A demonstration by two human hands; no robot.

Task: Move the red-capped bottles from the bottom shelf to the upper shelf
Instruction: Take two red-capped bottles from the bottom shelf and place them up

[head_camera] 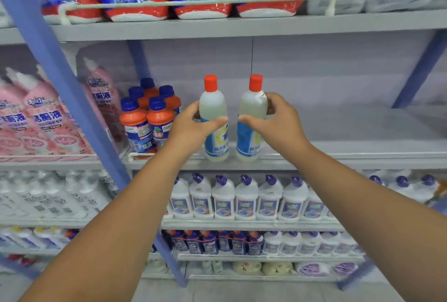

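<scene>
Left hand [193,123] grips one red-capped bottle [214,117] upright; right hand [273,121] grips a second bottle [251,120] just beside it. Bottle bases are level with the upper shelf [338,156] edge. Orange bottles [147,115] stand left of the left hand.

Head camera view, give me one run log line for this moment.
left hand: holds red-capped bottle | right hand: holds second red-capped bottle | both upright at upper shelf edge

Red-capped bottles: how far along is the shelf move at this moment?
In hand: the left hand grips one red-capped bottle and the right hand another, both upright at the upper shelf front edge. Done: none stands there released yet. Left: setting both down; the bottom shelf's remaining stock is too blurred to count.
</scene>
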